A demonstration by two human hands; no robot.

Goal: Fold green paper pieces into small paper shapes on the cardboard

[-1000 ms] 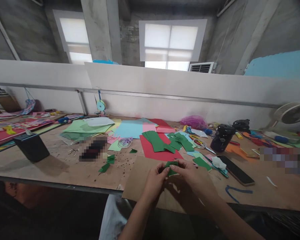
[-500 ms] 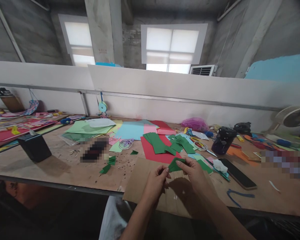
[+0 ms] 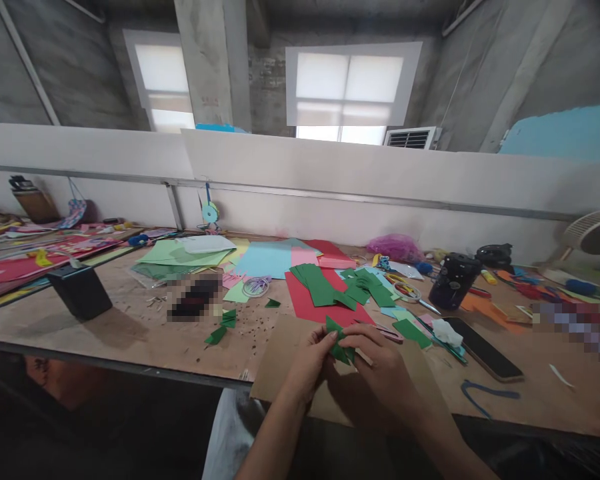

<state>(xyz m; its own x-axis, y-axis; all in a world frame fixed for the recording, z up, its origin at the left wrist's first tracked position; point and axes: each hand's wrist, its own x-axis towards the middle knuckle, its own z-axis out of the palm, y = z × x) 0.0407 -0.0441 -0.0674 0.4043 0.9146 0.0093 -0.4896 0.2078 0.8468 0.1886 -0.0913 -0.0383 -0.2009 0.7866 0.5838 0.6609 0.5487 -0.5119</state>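
My left hand pinches a small folded piece of green paper between thumb and fingers. Against the paper's right side, my right hand has its fingers closed, partly covering it. Pointed corners of the paper stick out above and below the fingers. Beneath both hands lies a sheet of brown cardboard at the table's front edge. Just beyond are green paper strips on a red sheet. Small folded green pieces rest to the left. A pink-handled tool lies behind my right hand.
On the right stand a dark tumbler and a fan, with a phone lying in front. A black box stands at left. Coloured paper sheets cover the back, before a white partition.
The green paper has been turned, its corners now pointing up and down. My right hand has shifted its grip, its fingers curling over the paper. The view has shifted slightly.
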